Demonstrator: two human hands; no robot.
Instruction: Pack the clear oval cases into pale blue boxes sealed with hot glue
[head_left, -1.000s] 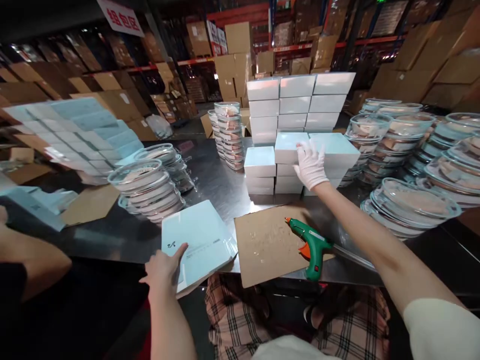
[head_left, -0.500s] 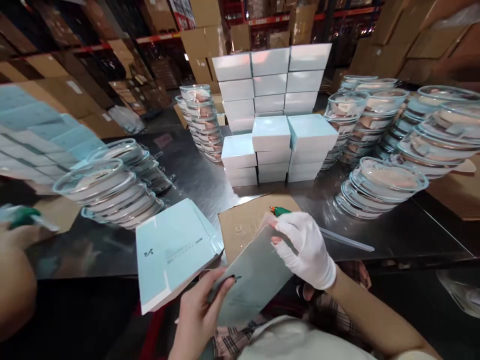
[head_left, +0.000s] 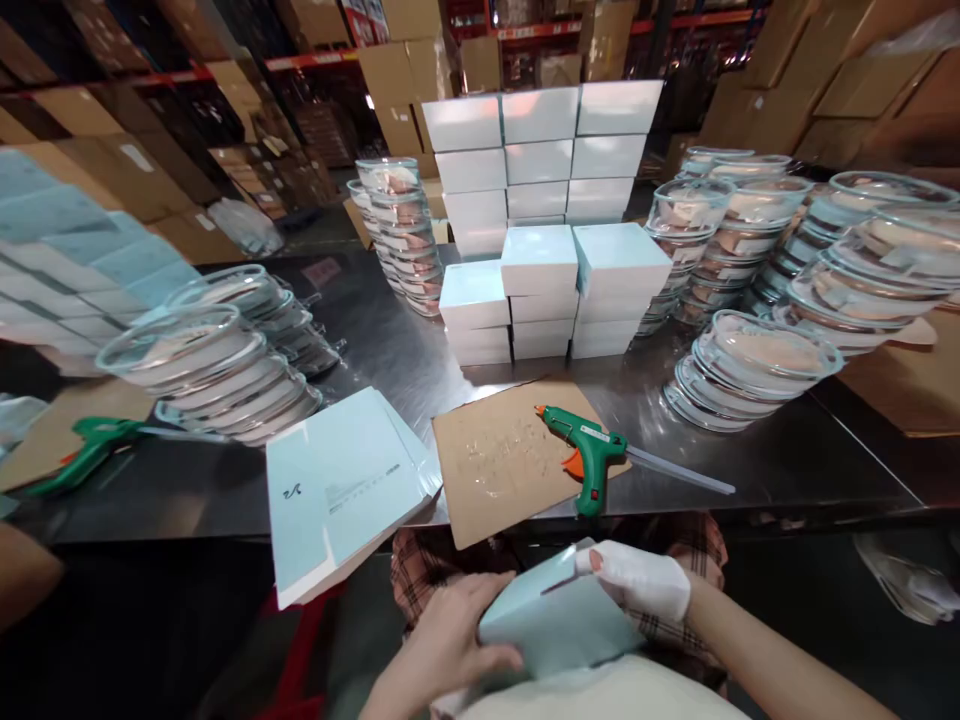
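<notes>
Close to my body, below the table's edge, I hold a light blue cardboard box that is partly folded. My left hand, bare, grips its left end with the thumb on the near side. My right hand, in a white glove with fingertips showing, pinches the upper right edge. A green glue gun with a clear glue stick in its back lies on a brown cardboard sheet. To the left is a stack of flat light blue box blanks with small dark print.
Folded boxes stand piled at the back middle. Wrapped round stacks flank them right and left. A second green glue gun lies far left, near another person's arm.
The flat blank has been bent into a box shape and brought down toward my body. My right hand has moved down off the cardboard, uncovering the glue gun. The other person's hand has left the left glue gun.
</notes>
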